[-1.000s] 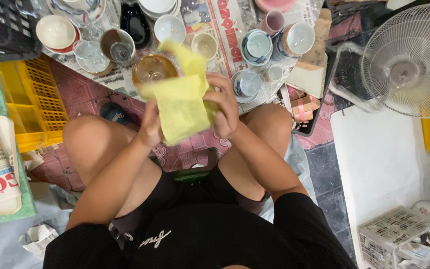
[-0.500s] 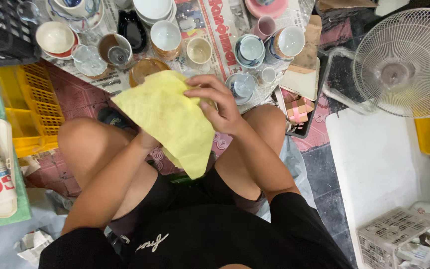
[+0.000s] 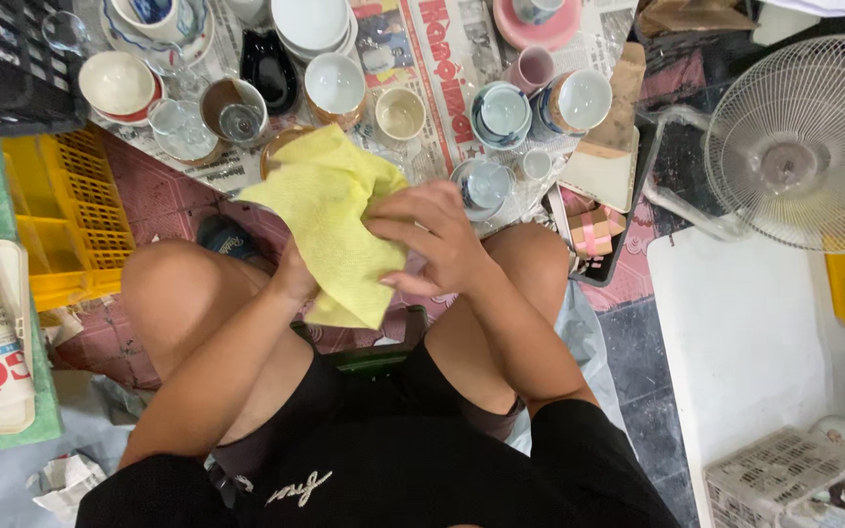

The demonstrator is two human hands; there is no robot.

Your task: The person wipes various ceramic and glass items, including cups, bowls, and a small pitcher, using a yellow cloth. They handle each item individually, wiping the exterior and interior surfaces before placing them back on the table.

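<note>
A yellow cloth [image 3: 330, 220] is spread between my two hands, above my knees. My right hand [image 3: 427, 240] presses on its right side with fingers curled over the fabric. My left hand [image 3: 295, 279] is mostly hidden under the cloth and grips it from below. Whether something is wrapped inside the cloth cannot be seen. A brown bowl [image 3: 281, 142] peeks out just behind the cloth's top edge.
Several cups, bowls and glasses stand on newspaper [image 3: 442, 59] ahead of me. A yellow crate [image 3: 61, 210] and a black crate [image 3: 2, 68] lie at the left, a white fan [image 3: 804, 147] at the right, a white board [image 3: 755, 342] below it.
The cloth was folded up a second ago, then opened out wide, and is now bunched again with my right hand pressing on top of it.
</note>
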